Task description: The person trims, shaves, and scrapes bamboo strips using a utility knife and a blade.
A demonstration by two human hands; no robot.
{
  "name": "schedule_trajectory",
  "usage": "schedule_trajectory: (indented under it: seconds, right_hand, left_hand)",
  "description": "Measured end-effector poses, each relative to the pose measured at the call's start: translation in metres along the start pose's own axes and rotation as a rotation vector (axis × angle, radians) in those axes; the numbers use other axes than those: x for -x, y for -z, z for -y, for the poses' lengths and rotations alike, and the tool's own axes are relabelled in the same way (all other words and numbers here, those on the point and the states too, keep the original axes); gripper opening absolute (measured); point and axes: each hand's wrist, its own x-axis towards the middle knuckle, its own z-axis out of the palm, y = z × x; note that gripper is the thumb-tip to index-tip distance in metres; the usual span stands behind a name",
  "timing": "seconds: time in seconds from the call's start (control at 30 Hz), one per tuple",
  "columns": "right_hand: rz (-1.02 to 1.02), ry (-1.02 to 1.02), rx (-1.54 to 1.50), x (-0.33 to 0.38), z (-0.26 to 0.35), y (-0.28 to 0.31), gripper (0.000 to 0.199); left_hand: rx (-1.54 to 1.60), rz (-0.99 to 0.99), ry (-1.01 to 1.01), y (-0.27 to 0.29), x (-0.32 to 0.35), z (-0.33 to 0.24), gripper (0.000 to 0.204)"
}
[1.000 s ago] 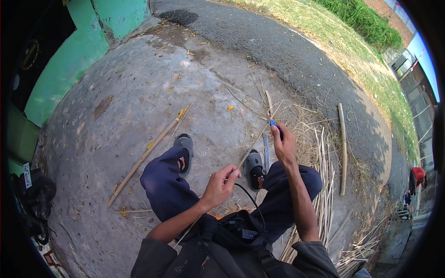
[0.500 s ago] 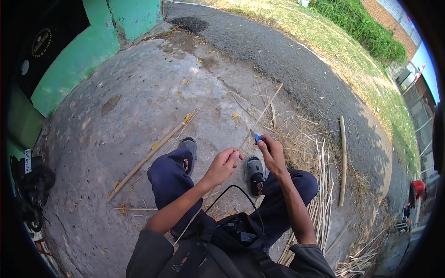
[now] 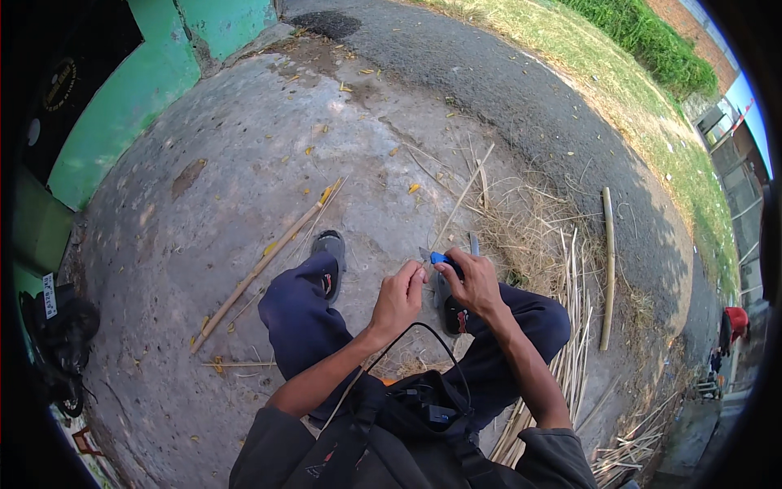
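Note:
My left hand point(image 3: 397, 298) is closed in a pinch on a long thin bamboo strip point(image 3: 464, 196). The strip slants away to the far right; its near end runs back past my left forearm. In my right hand point(image 3: 474, 285) is a small knife point(image 3: 441, 259) with a blue handle, fingers wrapped round it. Its short blade lies at the strip, close beside my left fingertips. Whether the blade bites into the strip is too small to tell. A flat grey piece point(image 3: 474, 243) shows just beyond my right knuckles; its kind is unclear.
Several split bamboo strips point(image 3: 577, 326) lie in a bundle by my right knee, near dry shavings point(image 3: 525, 224). One bamboo pole point(image 3: 608, 269) lies right of them, another pole point(image 3: 261, 265) on the concrete at left. A black bag point(image 3: 419, 403) with a cable hangs at my lap.
My right hand has drawn the knife back and left along the strip, closer to my left hand. My left hand stays pinched on the strip, almost in place.

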Motion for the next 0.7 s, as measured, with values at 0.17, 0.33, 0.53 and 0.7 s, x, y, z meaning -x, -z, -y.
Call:
schedule_trajectory:
  seconds: [0.17, 0.33, 0.53, 0.7]
  right_hand:
    - [-0.114, -0.215, 0.081, -0.015, -0.022, 0.016, 0.035]
    - [-0.323, -0.292, 0.074, -0.021, -0.048, 0.030, 0.039]
    - [-0.438, -0.376, 0.004, -0.023, -0.075, 0.056, 0.051]
    - [-0.428, -0.540, -0.775, -0.026, -0.036, 0.080, 0.051]
  left_hand:
    - [-0.005, 0.026, -0.041, 0.000, 0.021, -0.008, 0.015]
    - [-0.067, 0.164, 0.041, 0.019, 0.043, -0.022, 0.010]
    - [-0.020, 0.088, 0.003, 0.047, 0.088, -0.025, 0.013]
    - [-0.054, 0.200, 0.164, 0.067, 0.089, -0.039, 0.017]
